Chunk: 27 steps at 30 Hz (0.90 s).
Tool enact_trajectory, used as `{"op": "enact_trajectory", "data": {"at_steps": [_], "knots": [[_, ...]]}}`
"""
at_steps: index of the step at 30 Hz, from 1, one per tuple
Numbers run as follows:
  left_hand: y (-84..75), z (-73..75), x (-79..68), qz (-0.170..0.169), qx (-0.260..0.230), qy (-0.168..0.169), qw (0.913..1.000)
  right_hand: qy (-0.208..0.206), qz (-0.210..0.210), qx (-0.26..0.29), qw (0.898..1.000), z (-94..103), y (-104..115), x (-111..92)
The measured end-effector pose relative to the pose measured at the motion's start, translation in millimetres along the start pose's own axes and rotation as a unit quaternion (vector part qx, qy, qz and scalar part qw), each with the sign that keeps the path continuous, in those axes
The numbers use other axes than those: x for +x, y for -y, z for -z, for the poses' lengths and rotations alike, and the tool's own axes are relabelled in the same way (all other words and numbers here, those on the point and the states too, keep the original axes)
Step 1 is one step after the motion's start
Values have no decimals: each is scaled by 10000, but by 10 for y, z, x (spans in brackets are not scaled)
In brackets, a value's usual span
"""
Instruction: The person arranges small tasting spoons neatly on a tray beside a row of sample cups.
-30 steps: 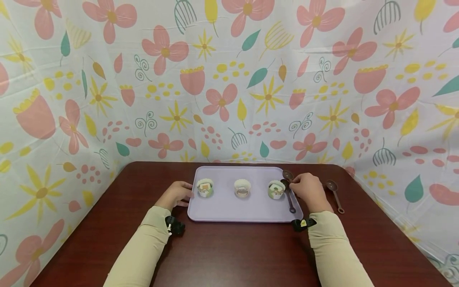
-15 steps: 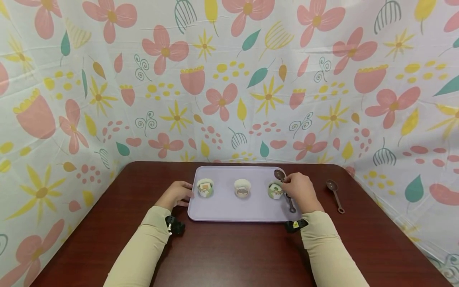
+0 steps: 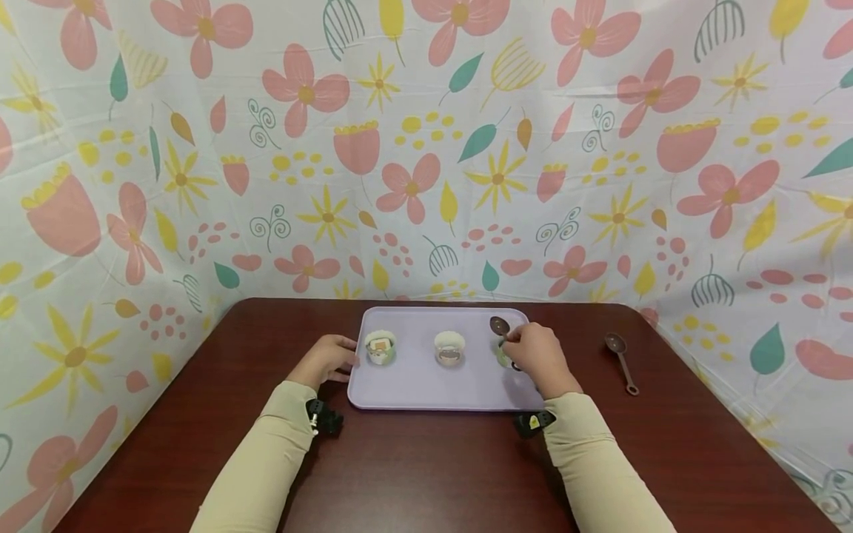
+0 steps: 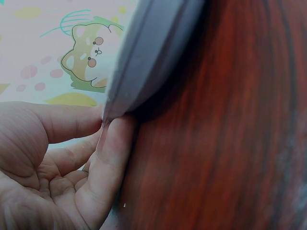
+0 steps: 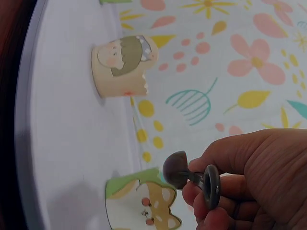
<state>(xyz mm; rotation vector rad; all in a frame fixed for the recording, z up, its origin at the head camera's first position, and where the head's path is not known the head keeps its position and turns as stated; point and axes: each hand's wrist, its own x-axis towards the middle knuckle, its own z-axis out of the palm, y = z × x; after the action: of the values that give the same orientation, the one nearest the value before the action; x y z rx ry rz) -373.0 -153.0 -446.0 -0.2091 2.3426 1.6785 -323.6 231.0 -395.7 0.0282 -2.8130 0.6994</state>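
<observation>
My right hand (image 3: 541, 360) pinches the handle of a brown measuring spoon (image 3: 499, 326) above the right side of a lilac tray (image 3: 416, 389). Below the hand is a green-and-white baking cup (image 3: 503, 355), largely hidden in the head view; the right wrist view shows a cartoon animal on this cup (image 5: 139, 203), close to the spoon's bowl (image 5: 175, 171). The tray's left edge is pinched between thumb and fingers of my left hand (image 3: 324, 361). A cream cup (image 3: 449, 348) stands mid-tray, and another patterned cup (image 3: 380, 348) stands near the left hand.
A second brown measuring spoon (image 3: 621, 359) lies on the dark red wooden table (image 3: 426, 474), right of the tray. A flower-printed cloth (image 3: 413, 185) hangs behind and beside the table.
My right hand has moved left with the measuring spoon, from the tray's right edge to over the right cup. The left hand and the tray stay where they were.
</observation>
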Motion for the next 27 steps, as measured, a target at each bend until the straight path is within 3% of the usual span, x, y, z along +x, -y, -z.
{"op": "enact_trajectory", "data": {"at_steps": [16,27], "knots": [[-42,15,-15,-8,-50,17,10000,82,-18,-95,9999,-233,239,16],[6,8,27,20,-48,43,10000,-108,325,-516,9981,-407,280,3]]}}
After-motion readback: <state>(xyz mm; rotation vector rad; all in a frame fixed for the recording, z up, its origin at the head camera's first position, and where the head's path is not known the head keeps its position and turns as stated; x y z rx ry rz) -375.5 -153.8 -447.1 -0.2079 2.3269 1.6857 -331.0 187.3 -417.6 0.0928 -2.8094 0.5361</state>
